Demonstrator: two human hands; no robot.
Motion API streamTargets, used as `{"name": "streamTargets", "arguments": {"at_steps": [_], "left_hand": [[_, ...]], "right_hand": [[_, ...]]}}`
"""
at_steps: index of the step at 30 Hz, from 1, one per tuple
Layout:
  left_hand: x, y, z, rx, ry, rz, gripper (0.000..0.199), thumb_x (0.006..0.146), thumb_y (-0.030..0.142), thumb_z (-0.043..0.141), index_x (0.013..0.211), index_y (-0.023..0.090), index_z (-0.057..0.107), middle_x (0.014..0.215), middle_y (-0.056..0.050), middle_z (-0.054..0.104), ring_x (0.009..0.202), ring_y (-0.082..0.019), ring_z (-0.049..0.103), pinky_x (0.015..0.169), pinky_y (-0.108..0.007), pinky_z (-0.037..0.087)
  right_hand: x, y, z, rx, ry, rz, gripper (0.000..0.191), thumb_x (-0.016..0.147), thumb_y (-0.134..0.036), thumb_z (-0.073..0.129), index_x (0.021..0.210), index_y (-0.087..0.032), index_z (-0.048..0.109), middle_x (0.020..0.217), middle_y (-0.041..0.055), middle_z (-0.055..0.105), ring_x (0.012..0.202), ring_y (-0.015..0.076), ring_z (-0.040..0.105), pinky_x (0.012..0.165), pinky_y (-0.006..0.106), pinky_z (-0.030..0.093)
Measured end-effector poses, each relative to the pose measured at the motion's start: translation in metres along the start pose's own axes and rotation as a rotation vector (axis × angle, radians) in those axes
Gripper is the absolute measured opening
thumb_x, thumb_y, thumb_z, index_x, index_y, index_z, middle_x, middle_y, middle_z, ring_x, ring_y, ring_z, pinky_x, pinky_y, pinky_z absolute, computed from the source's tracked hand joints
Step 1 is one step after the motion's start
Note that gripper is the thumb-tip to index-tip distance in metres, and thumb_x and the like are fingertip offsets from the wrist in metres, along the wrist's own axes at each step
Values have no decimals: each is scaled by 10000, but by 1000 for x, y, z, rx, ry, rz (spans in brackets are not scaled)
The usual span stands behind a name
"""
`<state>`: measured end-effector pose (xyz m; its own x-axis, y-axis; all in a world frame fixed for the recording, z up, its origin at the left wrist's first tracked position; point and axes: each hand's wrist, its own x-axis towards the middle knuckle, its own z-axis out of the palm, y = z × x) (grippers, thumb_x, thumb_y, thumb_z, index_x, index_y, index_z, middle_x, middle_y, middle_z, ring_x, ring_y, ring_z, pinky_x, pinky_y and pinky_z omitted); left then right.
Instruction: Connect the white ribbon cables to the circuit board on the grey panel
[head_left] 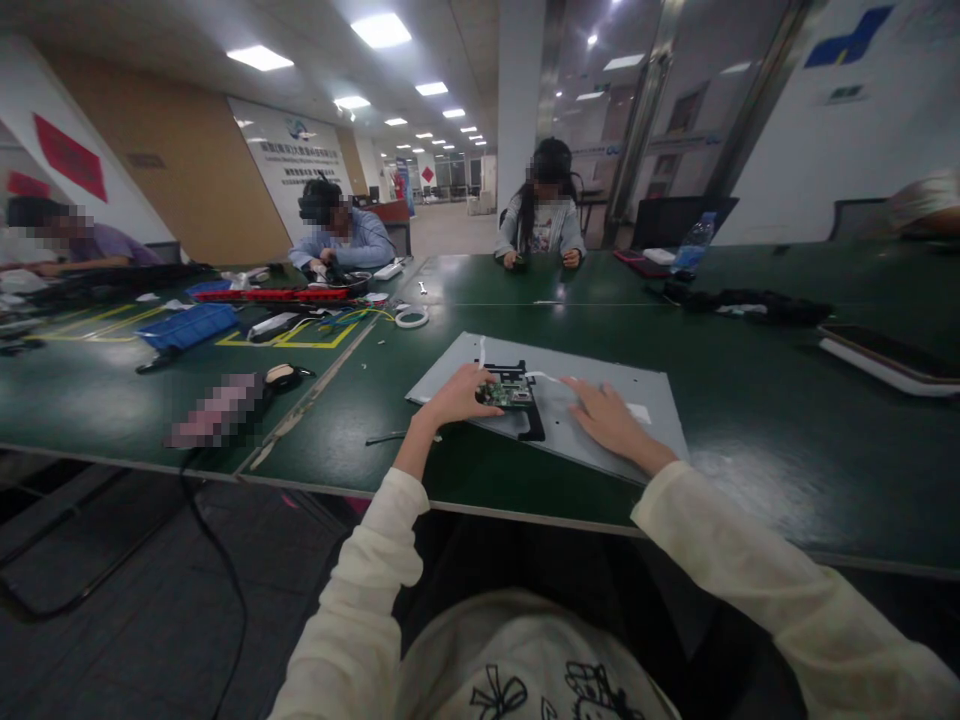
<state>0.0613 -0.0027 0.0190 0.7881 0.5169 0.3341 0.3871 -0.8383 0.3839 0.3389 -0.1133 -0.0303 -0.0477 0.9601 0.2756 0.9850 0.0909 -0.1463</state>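
A flat grey panel (600,385) lies at an angle on the table before me, with a black bracket (534,425) on its upper face. My left hand (456,396) grips the left end of a green circuit board (514,392) at the bracket, thumb on the near side and fingers on the far side. White ribbon cable (541,376) runs rightward from the board's far edge. At its end are the fingertips of my right hand (609,418), which rests over the panel with fingers stretched out. Another white strip (482,350) stands up beyond my left hand.
The green table (750,440) holds a thin dark tool (386,437), a white cable coil (411,317) and a blue tray (187,326) to the left. A phone-like slab (892,355) and a bottle (694,243) are at right. People sit across the table.
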Motion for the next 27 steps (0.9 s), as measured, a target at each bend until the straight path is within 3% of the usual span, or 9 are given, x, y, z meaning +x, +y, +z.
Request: {"name": "streamTargets", "arguments": {"at_steps": [9,21,27], "left_hand": [[9,2,10,-1,-96,50,450,678,423,682,1027,165,562,1041,-81,550,1001,-231,491,889,-348,401],[7,-2,19,-31,-89,-24,460,687,418,673,1050,164,549,1088,-102,544,1025,-241,501,891,-370,411],[7,-7,22,-21,-54,-28,440,704,390,659,1055,155,535,1081,-100,540,1030,-232,499,915,-371,401]], "right_hand": [[7,-22,-17,153,-180,-160,538,909,-430,274,1424,-276,263,1455,21,305,1351,271,209,1082,494,229],[10,-28,-10,234,-107,-104,579,897,-355,339,1445,-281,168,1455,26,305,1341,252,246,1069,481,268],[10,-26,-11,379,-48,-116,641,871,-281,370,1449,-273,95,1445,46,321,1302,214,335,1065,443,280]]}}
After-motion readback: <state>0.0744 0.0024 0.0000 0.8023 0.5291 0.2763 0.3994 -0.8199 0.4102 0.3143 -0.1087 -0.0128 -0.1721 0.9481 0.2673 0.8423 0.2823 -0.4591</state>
